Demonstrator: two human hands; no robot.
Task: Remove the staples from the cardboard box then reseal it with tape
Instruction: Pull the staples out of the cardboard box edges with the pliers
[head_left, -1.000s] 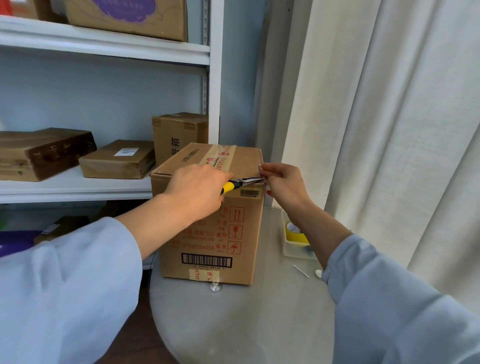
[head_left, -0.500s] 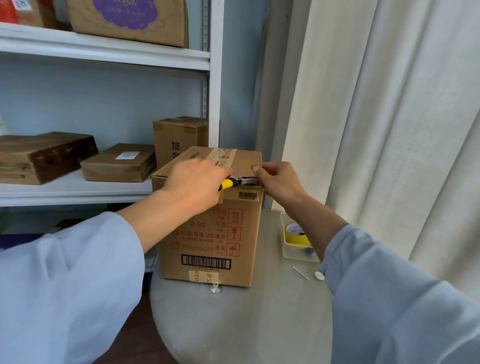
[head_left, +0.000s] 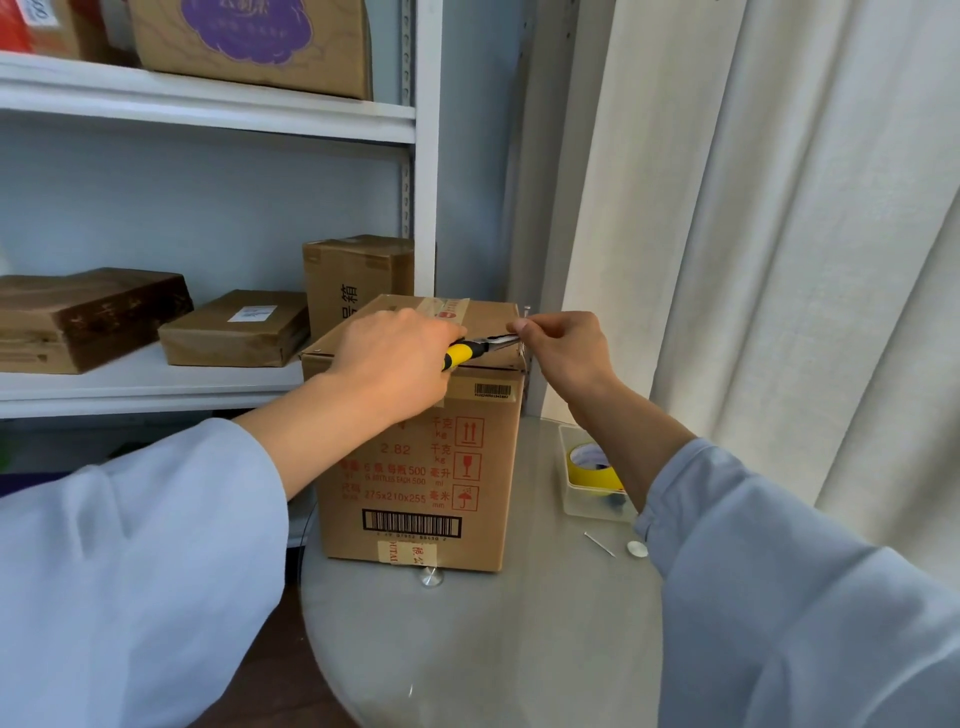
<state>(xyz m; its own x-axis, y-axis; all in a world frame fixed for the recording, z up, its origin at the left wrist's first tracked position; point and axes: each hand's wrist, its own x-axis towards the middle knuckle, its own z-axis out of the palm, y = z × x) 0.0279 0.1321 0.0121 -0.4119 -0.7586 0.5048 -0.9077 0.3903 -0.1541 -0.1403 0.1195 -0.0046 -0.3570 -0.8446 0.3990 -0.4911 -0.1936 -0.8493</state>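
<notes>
A brown cardboard box (head_left: 415, 467) with red print and barcodes stands on a round glass table (head_left: 493, 649). My left hand (head_left: 395, 358) grips yellow-handled pliers (head_left: 480, 348) over the box's top front edge, their jaws pointing right. At the box's top right corner my right hand (head_left: 561, 348) pinches a thin metal staple (head_left: 524, 332) beside the plier tips. A yellow tape roll (head_left: 592, 465) lies in a clear plastic tray (head_left: 582, 506) right of the box.
A loose metal pin (head_left: 600, 544) and a small round disc (head_left: 637, 548) lie on the glass near the tray. White shelves (head_left: 208, 111) with several cardboard boxes stand to the left and behind. A pale curtain (head_left: 779, 234) hangs on the right.
My right hand has shifted slightly right at the box's top right corner, and the staple now stands out beside the plier tips. My left hand stays on the pliers.
</notes>
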